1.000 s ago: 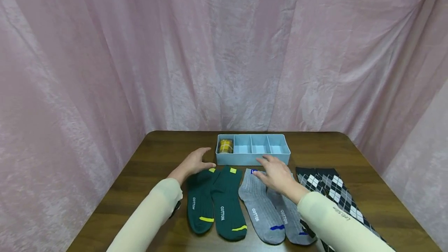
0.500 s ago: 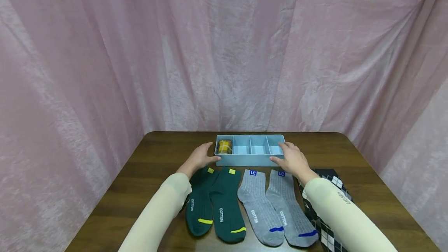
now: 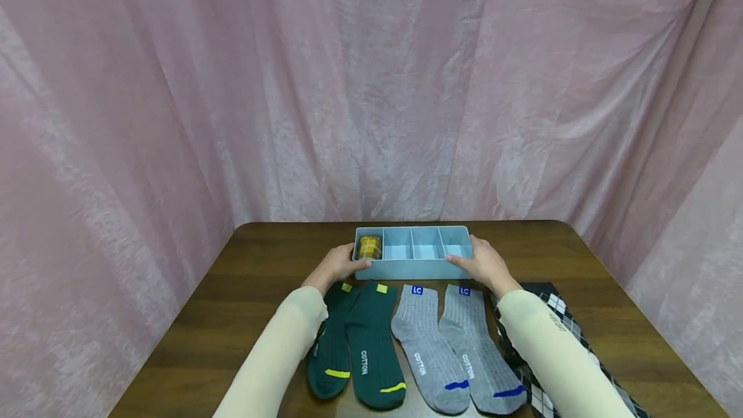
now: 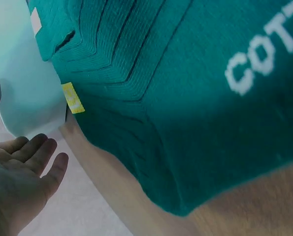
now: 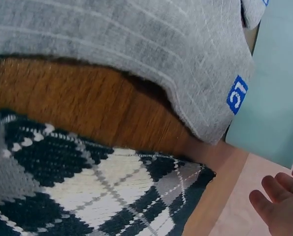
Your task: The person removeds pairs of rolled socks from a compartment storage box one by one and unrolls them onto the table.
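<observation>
A light blue box (image 3: 418,269) with four compartments side by side stands near the table's far edge. Its leftmost compartment holds a rolled yellow plaid sock (image 3: 369,248). My left hand (image 3: 339,264) is at the box's left end, thumb at the front wall; in the left wrist view its fingers (image 4: 38,155) are loosely extended beside the box. At the right end, my right hand (image 3: 484,266) has its thumb at the front wall and fingers along the end. Nearer lie a pair of green socks (image 3: 374,347) and a pair of grey socks (image 3: 429,347), laid flat.
Black, white and grey argyle socks (image 3: 542,392) lie at the right, partly under my right forearm. The brown wooden table (image 3: 232,315) has rounded far corners. Behind it hangs a pink curtain (image 3: 371,82).
Both hands have moved to the box's ends, the right one travelling right from above the grey socks. The box and the socks keep their places; the head view shifts slightly.
</observation>
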Available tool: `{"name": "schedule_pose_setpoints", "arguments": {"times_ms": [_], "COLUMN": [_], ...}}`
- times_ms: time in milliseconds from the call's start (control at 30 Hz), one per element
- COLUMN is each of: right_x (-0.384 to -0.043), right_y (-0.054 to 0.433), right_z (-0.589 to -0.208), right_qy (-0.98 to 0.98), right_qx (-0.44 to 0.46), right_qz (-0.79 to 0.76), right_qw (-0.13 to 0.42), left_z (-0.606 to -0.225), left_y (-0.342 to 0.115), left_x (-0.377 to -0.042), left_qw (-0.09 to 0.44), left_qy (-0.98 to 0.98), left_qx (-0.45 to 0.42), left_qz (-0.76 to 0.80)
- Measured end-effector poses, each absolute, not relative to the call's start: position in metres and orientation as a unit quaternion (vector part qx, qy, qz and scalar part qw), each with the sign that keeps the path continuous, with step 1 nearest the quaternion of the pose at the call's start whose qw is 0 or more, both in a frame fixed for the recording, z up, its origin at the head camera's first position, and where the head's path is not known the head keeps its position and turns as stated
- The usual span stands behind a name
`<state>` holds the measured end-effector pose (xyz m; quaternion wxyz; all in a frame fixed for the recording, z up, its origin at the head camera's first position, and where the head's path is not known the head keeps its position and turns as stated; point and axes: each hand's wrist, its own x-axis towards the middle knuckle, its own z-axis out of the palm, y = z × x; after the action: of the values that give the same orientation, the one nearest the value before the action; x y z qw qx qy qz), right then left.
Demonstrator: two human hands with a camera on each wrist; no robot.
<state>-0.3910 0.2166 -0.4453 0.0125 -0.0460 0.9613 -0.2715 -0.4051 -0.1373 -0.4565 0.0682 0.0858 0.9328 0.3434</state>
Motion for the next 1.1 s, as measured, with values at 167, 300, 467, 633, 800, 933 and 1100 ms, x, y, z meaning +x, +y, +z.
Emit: {"name": "schedule_pose_setpoints", "arguments": {"times_ms": [167, 300, 467, 633, 800, 933, 1100], "right_x": [-0.393, -0.393, -0.391, -0.391, -0.391, -0.391, -0.391], "right_y": [0.218, 0.218, 0.214, 0.211, 0.210, 0.209, 0.208], "right_z": [-0.450, -0.453, -0.453, -0.451, -0.451, -0.450, -0.450], "right_qy": [0.959, 0.956, 0.951, 0.949, 0.947, 0.946, 0.945], "right_qx": [-0.045, -0.039, -0.035, -0.032, -0.023, -0.013, -0.009], "right_qz": [-0.278, -0.287, -0.306, -0.313, -0.318, -0.320, -0.324], "right_qw": [0.031, 0.038, 0.036, 0.035, 0.040, 0.045, 0.047], "left_z": [-0.460, -0.461, -0.460, -0.459, -0.458, -0.457, -0.457], "left_y": [-0.139, -0.140, -0.142, -0.143, -0.143, -0.142, -0.136], "left_x": [-0.405, -0.405, -0.406, -0.408, -0.411, -0.415, -0.418], "left_qw": [0.078, 0.075, 0.070, 0.069, 0.074, 0.056, 0.004], "left_qy": [0.927, 0.924, 0.926, 0.926, 0.924, 0.919, 0.918], "left_qx": [0.081, 0.079, 0.077, 0.076, 0.070, 0.067, 0.067], "left_qz": [0.358, 0.367, 0.362, 0.362, 0.368, 0.384, 0.392]}}
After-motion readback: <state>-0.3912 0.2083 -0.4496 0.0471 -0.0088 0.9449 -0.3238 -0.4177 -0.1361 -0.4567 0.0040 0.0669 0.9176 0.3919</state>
